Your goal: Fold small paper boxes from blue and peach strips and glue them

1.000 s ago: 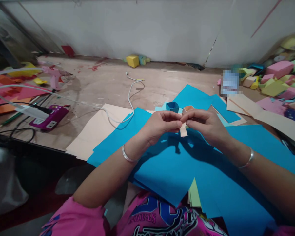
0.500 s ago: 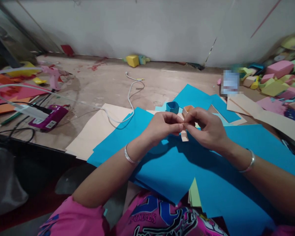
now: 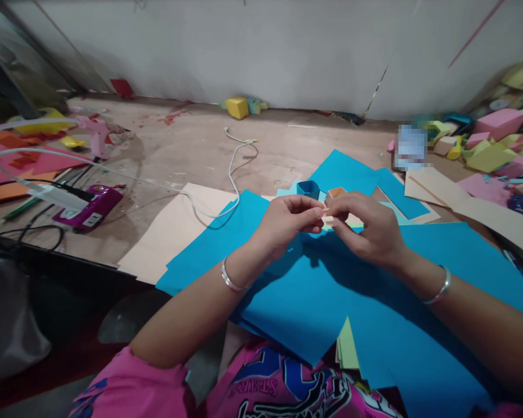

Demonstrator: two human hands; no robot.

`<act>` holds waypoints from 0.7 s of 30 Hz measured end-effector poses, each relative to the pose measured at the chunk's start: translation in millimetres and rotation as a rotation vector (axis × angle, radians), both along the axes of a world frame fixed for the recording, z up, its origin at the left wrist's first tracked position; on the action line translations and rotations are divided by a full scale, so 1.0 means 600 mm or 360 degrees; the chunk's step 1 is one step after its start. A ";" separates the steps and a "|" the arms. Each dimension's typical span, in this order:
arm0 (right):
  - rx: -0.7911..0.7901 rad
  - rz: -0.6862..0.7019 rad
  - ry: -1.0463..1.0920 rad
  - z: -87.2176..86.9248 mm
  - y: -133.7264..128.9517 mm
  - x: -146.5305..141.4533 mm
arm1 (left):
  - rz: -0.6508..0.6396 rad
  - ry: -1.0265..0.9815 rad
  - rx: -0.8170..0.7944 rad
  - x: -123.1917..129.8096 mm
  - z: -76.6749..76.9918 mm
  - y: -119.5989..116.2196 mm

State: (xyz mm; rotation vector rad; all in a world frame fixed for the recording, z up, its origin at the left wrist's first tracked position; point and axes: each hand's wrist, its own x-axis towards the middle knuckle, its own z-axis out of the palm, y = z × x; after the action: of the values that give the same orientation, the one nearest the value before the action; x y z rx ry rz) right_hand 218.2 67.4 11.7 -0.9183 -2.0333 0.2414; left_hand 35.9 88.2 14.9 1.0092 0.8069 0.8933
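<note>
Between my fingertips is a small peach paper strip (image 3: 328,220), bent and mostly covered by the fingers. My left hand (image 3: 290,220) pinches it from one side, while my right hand (image 3: 366,223) grips it from the other with thumb and fingers. Just beyond the hands stand a small open blue paper box (image 3: 308,190) and a peach paper box (image 3: 336,192), the latter partly hidden by my right hand. Both hands are over large blue paper sheets (image 3: 283,307), on which their shadow falls.
Peach sheets (image 3: 161,232) lie left of the blue ones. A white cable (image 3: 233,168) crosses the table to a purple power strip (image 3: 91,206). Behind that is a pink glue gun (image 3: 96,136). Folded paper shapes (image 3: 501,125) are heaped at the right, beside a blurred-out phone (image 3: 410,146).
The peach strip's end, which hung below the fingers, is now folded up between them. My fingers have shifted slightly around it. The camera view has moved a little.
</note>
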 end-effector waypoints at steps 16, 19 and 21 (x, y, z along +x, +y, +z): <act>-0.0518 0.0063 0.0284 -0.002 -0.005 -0.003 | 0.0069 0.0218 0.0095 0.005 0.001 -0.004; -0.0403 0.0057 0.0301 -0.002 -0.003 -0.002 | -0.0013 0.0251 0.0111 0.003 0.002 -0.004; -0.0301 0.0080 0.0280 -0.003 0.000 0.000 | -0.0101 0.0240 0.0054 0.000 0.003 -0.002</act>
State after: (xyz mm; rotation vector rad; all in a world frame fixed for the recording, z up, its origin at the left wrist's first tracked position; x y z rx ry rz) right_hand 218.0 67.2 9.8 -0.9273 -1.8948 0.5309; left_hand 35.7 87.2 16.9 1.1359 0.8838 0.7858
